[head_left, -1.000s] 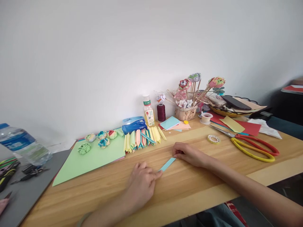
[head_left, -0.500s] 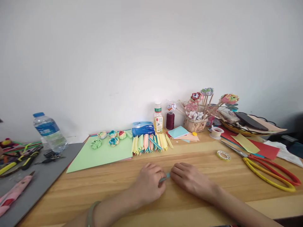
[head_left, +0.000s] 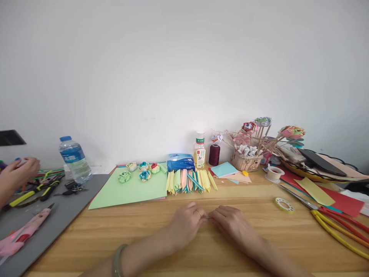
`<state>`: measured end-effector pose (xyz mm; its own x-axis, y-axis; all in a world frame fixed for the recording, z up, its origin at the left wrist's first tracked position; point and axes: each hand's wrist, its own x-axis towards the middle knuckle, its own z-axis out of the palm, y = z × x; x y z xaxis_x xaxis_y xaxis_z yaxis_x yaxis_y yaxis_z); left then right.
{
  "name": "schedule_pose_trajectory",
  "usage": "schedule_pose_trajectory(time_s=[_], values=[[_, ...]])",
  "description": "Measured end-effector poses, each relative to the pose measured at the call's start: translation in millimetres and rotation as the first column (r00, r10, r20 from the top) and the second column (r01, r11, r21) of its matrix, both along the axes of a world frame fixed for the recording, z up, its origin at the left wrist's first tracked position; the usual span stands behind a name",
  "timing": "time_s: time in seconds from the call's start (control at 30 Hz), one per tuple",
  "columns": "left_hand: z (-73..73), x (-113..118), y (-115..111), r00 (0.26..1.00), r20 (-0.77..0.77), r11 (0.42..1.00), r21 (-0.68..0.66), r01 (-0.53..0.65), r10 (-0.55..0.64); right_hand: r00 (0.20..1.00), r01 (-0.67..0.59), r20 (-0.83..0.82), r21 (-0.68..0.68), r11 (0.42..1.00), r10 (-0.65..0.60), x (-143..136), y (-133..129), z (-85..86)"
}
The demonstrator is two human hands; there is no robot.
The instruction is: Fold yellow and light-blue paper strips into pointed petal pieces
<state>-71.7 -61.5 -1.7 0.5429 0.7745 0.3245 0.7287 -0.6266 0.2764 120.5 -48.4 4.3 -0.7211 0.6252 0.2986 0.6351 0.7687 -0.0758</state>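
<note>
My left hand (head_left: pixel 187 225) and my right hand (head_left: pixel 232 227) meet over the wooden table (head_left: pixel 138 246), fingers closed. Between their fingertips shows a thin sliver of a blue-grey paper strip (head_left: pixel 206 217), mostly hidden, with both hands pinching it. Behind them lies a row of folded paper strips (head_left: pixel 187 181) in yellow, peach and blue. To the left of that row, several folded paper flowers (head_left: pixel 144 176) rest on a green sheet (head_left: pixel 115 196).
Large scissors (head_left: pixel 317 209), a tape roll (head_left: pixel 284 204) and a flower basket (head_left: pixel 246 161) are on the right. A bottle (head_left: pixel 75 159) and pink glue gun (head_left: pixel 29 231) stand or lie left. Another person's hand (head_left: pixel 21 173) is at the left edge.
The view has shifted, so objects sit further right. My hands have come closer together, covering more of the strip. Another person's hand has come into view at the left.
</note>
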Motion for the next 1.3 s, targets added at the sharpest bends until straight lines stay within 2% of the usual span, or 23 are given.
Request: schedule_pose_trajectory(time_s=[0.1, 0.27, 0.37, 0.47, 0.57, 0.63, 0.7, 0.77, 0.87, 1.0, 1.17, 1.3], values=[[6.6, -4.4, 0.3, 0.994, 0.097, 0.995, -0.089, -0.034, 0.043, 0.999, 0.014, -0.031, -0.064, 0.998, -0.016, 7.3, -1.6, 4.2], [17.2, -13.2, 5.4, 0.974, 0.204, 0.962, -0.268, -0.045, 0.102, 0.984, 0.015, -0.167, -0.282, 0.959, -0.065, 20.7, -2.2, 17.5], [22.1, -15.5, 9.1, 0.967, 0.23, 0.937, -0.347, -0.026, 0.112, 0.974, 0.016, -0.206, -0.337, 0.941, -0.09, 22.5, -0.9, 24.1], [27.6, -19.1, 12.0, 0.965, 0.237, 0.932, -0.363, -0.016, 0.109, 0.965, -0.009, -0.247, -0.357, 0.934, -0.085, 22.7, 2.5, 26.9], [38.7, -30.1, 16.8, 0.964, 0.225, 0.951, -0.302, -0.07, 0.143, 0.943, 0.018, -0.302, -0.374, 0.927, -0.14, 31.1, 10.6, 27.1], [49.9, -39.5, 23.3, 0.958, 0.211, 0.965, -0.218, -0.148, 0.195, 0.885, 0.152, -0.355, -0.389, 0.909, -0.3, 41.0, 18.7, 26.8], [61.2, -44.9, 33.7, 0.957, 0.183, 0.972, -0.114, -0.205, 0.224, 0.788, 0.311, -0.393, -0.41, 0.857, -0.474, 49.0, 27.5, 26.5], [68.3, -43.0, 48.8, 0.975, 0.125, 0.983, -0.016, -0.183, 0.184, 0.741, 0.367, -0.4, -0.431, 0.824, -0.539, 50.4, 35.6, 26.0], [66.5, -30.4, 77.2, 0.996, -0.031, 0.995, 0.065, -0.078, 0.08, 0.742, 0.339, -0.397, -0.473, 0.813, -0.54, 40.7, 45.7, 24.4], [54.6, -19.1, 107.6, 0.98, -0.196, 0.992, 0.127, -0.014, 0.039, 0.734, 0.3, -0.375, -0.569, 0.766, -0.566, 26.7, 56.6, 21.1], [56.1, -21.7, 117.6, 0.962, -0.274, 0.972, 0.222, 0.074, -0.01, 0.717, 0.282, -0.337, -0.661, 0.696, -0.611, 8.0, 74.8, 15.8], [61.1, -24.6, 122.9, 0.962, -0.274, 0.958, 0.273, 0.088, -0.011, 0.749, 0.251, -0.325, -0.667, 0.702, -0.577, -12.5, 97.2, 16.4]])
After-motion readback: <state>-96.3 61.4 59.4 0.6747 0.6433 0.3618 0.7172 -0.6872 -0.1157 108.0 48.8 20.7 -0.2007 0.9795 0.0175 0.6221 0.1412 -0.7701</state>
